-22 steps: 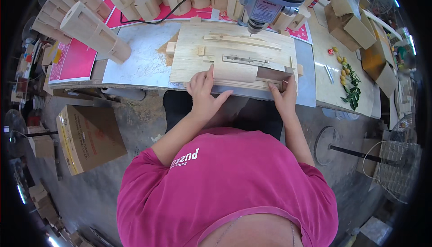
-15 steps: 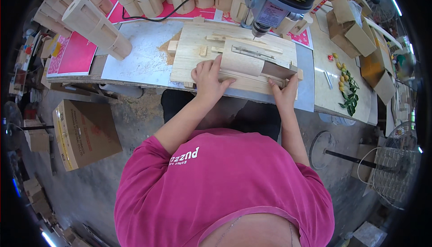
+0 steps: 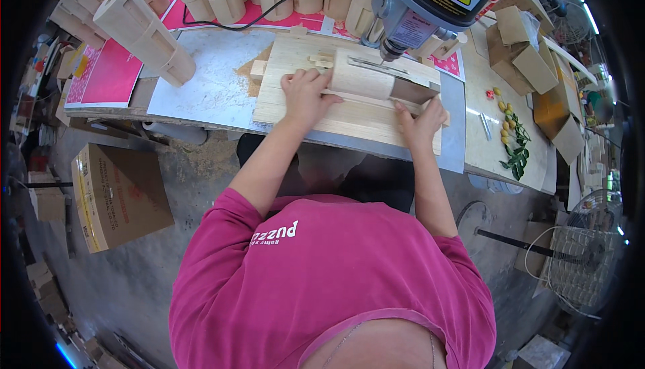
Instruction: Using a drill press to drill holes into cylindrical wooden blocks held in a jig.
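Observation:
A pale wooden cylinder (image 3: pixel 363 81) with a long narrow slot on top and a cut-out at its right lies on its side on a flat wooden board (image 3: pixel 282 73). My left hand (image 3: pixel 307 97) holds its left end, thumb along the near side. At the other end, my right hand (image 3: pixel 422 124) grips near the cut-out, its thumb at the front and fingers curled at the end. Just above the far side of the cylinder hangs the chuck (image 3: pixel 392 50) of a drill press (image 3: pixel 430 6); whether the bit touches the wood I cannot tell.
Several similar wooden cylinders (image 3: pixel 227 3) stand at the back, with a stacked one (image 3: pixel 144 36) at the left. A black cable (image 3: pixel 269 14) crosses behind the board. Yellow fruit with leaves (image 3: pixel 510 137) and open cardboard boxes (image 3: pixel 517 50) are at the right.
Both hands have moved the wooden cylinder away from me, over the far strips on the board and closer beneath the drill. It stays gripped at both ends.

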Motion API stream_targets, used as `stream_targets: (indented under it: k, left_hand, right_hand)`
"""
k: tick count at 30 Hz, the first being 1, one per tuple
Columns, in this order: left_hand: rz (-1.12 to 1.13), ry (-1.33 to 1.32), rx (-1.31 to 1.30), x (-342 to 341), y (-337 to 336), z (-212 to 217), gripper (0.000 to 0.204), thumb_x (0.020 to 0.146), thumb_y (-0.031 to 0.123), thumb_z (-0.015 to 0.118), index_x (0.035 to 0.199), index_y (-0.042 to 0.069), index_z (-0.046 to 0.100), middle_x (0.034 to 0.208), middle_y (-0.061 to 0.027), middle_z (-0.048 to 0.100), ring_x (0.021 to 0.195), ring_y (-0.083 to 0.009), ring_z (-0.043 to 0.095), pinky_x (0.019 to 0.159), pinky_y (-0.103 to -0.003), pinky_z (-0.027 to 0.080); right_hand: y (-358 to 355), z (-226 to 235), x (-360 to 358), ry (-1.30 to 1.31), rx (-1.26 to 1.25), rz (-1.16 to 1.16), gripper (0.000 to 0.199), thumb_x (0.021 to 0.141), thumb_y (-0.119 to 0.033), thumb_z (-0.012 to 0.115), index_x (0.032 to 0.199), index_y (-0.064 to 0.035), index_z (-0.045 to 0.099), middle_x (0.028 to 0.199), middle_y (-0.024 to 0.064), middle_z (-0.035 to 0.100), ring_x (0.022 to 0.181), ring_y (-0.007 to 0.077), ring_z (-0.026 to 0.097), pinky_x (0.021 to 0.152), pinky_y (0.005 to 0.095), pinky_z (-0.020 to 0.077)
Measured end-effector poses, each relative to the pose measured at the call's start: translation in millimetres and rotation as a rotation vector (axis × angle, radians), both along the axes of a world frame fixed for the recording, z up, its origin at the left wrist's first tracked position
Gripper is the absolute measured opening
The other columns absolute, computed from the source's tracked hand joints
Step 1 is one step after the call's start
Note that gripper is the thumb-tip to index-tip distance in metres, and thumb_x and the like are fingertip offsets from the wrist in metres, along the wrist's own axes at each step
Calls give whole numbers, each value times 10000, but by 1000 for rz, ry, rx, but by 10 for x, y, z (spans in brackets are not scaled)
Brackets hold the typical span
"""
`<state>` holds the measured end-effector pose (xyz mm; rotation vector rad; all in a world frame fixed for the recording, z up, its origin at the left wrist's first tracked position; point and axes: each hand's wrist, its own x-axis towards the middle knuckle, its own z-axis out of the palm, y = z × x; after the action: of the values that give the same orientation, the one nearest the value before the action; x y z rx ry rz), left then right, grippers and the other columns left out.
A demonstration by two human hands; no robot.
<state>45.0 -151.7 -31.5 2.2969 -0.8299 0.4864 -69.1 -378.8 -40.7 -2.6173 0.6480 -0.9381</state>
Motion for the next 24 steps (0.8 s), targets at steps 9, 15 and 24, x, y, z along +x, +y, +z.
stream_targets:
  k: [9,15,24]
  left_hand:
    - [-33,-28,75,62,171,-15,536,625,368,723,1098,140,614,791,-14,515,829,-194,497,796,-376,291]
    - [-44,18,88,67,127,-12,515,653,369,711,1105,145,609,782,-21,502,833,-202,506,787,-382,292]
    - [-43,29,103,68,139,-3,509,650,362,718,1102,157,607,774,-22,499,814,-208,512,779,-385,295]
  right_hand:
    - [-220,936,-13,-256,48,57,760,751,-320,689,1311,44,326,1281,245,402,1185,372,360,1019,449,210]
    - [-277,2790,411,-1141,48,267,387,814,-196,629,1080,47,487,1042,152,516,937,216,519,784,359,424]
    - [-162,2587,886,-203,-46,2,435,884,-377,404,825,-7,624,809,210,622,814,362,602,747,417,447]
